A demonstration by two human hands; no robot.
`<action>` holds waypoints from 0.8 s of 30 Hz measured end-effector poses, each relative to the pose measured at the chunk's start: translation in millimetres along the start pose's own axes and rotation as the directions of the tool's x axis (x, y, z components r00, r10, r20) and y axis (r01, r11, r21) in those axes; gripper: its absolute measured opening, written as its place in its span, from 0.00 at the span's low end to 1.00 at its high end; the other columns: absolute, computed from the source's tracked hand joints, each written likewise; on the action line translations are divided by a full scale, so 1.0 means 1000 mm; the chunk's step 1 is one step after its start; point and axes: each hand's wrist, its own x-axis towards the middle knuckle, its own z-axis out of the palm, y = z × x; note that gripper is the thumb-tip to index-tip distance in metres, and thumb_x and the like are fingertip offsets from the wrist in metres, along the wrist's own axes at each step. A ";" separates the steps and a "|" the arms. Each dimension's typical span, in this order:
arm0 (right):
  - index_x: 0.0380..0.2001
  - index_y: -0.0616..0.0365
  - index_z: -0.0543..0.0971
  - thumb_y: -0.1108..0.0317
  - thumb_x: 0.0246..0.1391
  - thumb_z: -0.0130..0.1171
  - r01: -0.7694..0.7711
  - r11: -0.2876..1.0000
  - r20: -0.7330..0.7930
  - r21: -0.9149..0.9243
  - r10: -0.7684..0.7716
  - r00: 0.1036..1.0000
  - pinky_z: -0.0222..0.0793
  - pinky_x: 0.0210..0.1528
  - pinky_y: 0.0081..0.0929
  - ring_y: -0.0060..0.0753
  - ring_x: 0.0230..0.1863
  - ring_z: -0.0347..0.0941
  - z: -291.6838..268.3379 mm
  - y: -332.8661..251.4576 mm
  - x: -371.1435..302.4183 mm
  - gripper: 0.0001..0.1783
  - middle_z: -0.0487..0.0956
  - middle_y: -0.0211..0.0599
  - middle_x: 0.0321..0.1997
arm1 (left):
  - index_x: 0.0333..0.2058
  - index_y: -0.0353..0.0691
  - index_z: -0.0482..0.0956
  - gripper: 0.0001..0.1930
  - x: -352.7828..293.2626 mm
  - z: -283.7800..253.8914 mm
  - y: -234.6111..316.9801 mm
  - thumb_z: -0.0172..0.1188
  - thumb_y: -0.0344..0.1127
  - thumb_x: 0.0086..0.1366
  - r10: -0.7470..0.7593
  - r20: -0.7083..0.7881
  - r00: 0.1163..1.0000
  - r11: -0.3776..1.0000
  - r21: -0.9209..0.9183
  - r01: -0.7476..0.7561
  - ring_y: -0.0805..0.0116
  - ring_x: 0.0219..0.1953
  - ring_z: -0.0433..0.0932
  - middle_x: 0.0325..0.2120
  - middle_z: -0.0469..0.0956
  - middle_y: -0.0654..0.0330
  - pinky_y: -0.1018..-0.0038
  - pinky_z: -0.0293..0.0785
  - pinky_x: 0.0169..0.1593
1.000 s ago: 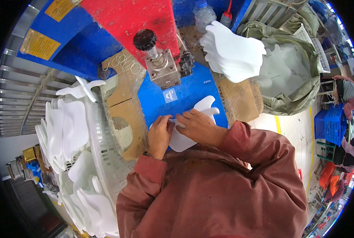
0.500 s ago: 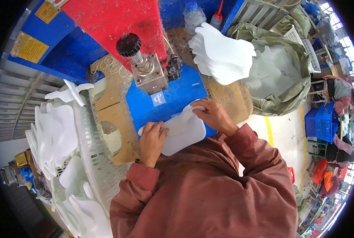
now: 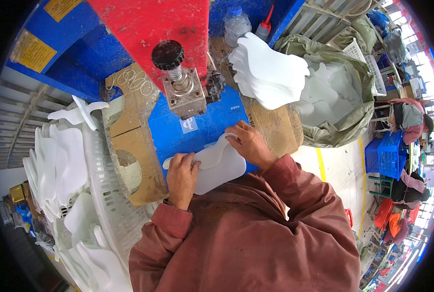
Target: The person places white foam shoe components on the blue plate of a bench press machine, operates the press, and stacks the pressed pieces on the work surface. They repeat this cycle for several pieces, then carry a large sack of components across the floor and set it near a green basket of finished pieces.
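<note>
In front of my body, both hands hold a white, wavy-edged sheet (image 3: 221, 174) of thin, soft-looking material. A narrower white curved strip (image 3: 208, 159) lies along its far edge. My left hand (image 3: 182, 179) grips the left end, fingertips on top of the strip. My right hand (image 3: 254, 146) pinches the strip's upper right end between thumb and fingers. Both pieces lie over the near part of a blue board (image 3: 166, 134). Just beyond them stands the metal head (image 3: 185, 95) of a machine, with a black knob (image 3: 168, 54) on top.
The machine's red arm (image 3: 153, 19) reaches in from above. A stack of white shaped sheets (image 3: 270, 73) sits on cardboard (image 3: 275, 121) at right, beside a green sack (image 3: 343, 134) of similar pieces. A white crate (image 3: 105, 180) and more sheets (image 3: 63, 160) are at left. Bottles (image 3: 236, 27) stand behind.
The view has shifted slightly. My hands keep their grip on the white pieces; the strip now looks flatter against the wider sheet.
</note>
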 end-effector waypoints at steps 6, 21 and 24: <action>0.46 0.54 0.82 0.68 0.61 0.66 0.104 0.987 -0.051 -0.125 -0.111 0.992 0.77 0.41 0.44 0.52 0.41 0.79 0.007 0.006 0.001 0.11 0.78 0.42 0.40 | 0.50 0.35 0.86 0.17 0.002 0.000 0.001 0.70 0.32 0.63 0.007 0.011 1.000 1.000 0.017 -0.007 0.51 0.46 0.79 0.41 0.79 0.54 0.59 0.78 0.50; 0.47 0.59 0.81 0.70 0.61 0.66 0.031 0.995 -0.134 -0.100 -0.044 0.990 0.77 0.40 0.42 0.50 0.38 0.79 -0.001 -0.002 -0.006 0.12 0.78 0.43 0.39 | 0.57 0.35 0.80 0.21 0.014 0.038 0.050 0.65 0.31 0.66 0.239 0.117 0.964 0.965 0.080 -0.249 0.55 0.38 0.82 0.38 0.77 0.55 0.62 0.82 0.40; 0.46 0.61 0.82 0.71 0.62 0.66 -0.099 0.987 -0.122 0.127 0.115 0.986 0.77 0.39 0.40 0.48 0.35 0.79 -0.009 -0.001 -0.009 0.11 0.80 0.44 0.38 | 0.57 0.35 0.80 0.22 0.014 0.039 0.049 0.66 0.31 0.65 0.226 0.120 0.967 0.968 0.081 -0.236 0.55 0.38 0.82 0.38 0.77 0.54 0.62 0.82 0.40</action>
